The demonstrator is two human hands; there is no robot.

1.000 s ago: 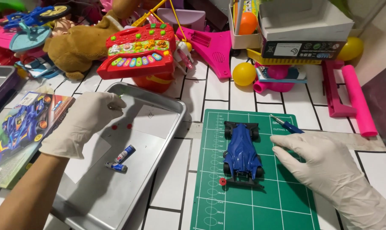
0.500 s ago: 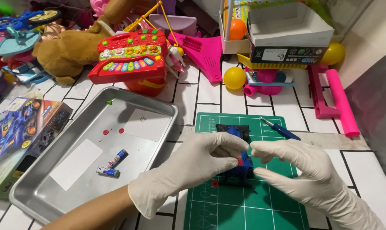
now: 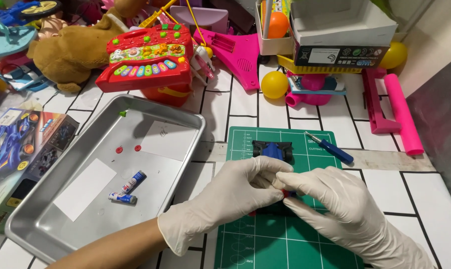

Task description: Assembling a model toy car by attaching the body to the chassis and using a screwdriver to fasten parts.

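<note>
A blue toy racing car point(image 3: 271, 149) lies on the green cutting mat point(image 3: 285, 239), its rear end with black wheels showing beyond my fingers. My left hand point(image 3: 225, 199) and my right hand point(image 3: 335, 204), both in white gloves, meet over the car's near end and cover most of it. The fingertips of both hands pinch around a small red part of the car. A blue-handled screwdriver point(image 3: 331, 148) rests on the mat's far right corner, apart from my hands.
A metal tray point(image 3: 180, 117) at left holds two small batteries point(image 3: 127, 188), two red dots and white paper slips. A model car box point(image 3: 16, 154) lies left of it. Toys crowd the back: red keyboard toy point(image 3: 145, 57), plush animal, yellow balls, pink pieces.
My left hand left the tray and came over to the car on the mat. Both hands have now closed in over the car's near end.
</note>
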